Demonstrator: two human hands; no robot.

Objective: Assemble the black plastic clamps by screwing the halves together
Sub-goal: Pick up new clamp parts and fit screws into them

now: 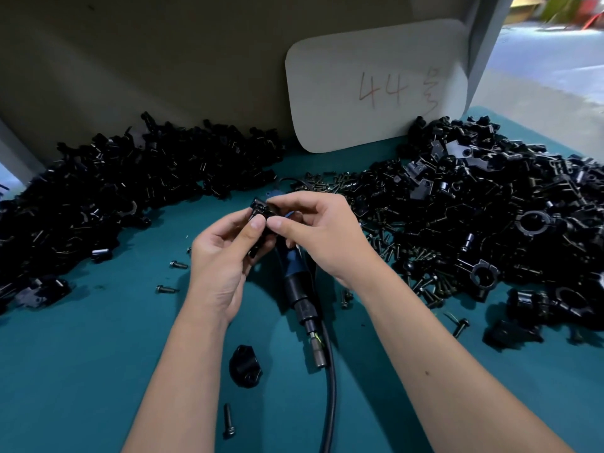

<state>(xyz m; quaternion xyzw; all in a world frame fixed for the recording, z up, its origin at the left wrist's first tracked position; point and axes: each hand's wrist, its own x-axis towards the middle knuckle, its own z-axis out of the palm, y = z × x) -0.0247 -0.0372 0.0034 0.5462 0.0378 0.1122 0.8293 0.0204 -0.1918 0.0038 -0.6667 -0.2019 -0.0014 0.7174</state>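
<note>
Nearest to me: two bare forearms reach up from the near edge over a teal table top (81, 371).
Loose screw: a single dark screw (228, 421) lies on the teal surface between the forearms, close to the near edge.
Clamp half: one black plastic clamp half (245, 366) lies alone on the table, just far of that screw and just left of a black cable (331, 387).
Electric screwdriver: a blue and black electric screwdriver (299, 289) lies on the table under my hands, its cable running toward the near edge.
Left hand: my left hand (225, 253) holds a small black clamp piece (260, 212); its fingers are curled and the thumb presses on the piece.
Right hand: my right hand (320, 232) meets the left at the same piece, with thumb and forefinger pinching it from the right. I cannot tell whether a screw sits between these fingertips.
Task piece position: it is held above the table at mid scene, over the far end of the screwdriver.
Left pile: a large heap of black clamp parts (108, 184) spreads along the far left.
Right pile: a second heap of black parts (490, 207) fills the right side; some there are closed rings.
Screw pile: a spread of dark screws (392, 237) lies just right of my right hand, against the right pile.
Stray screws: two more screws (178, 264) lie on the table left of my left wrist.
Card: a white rounded card (376, 86) with a red handwritten 44 leans on the far wall.
</note>
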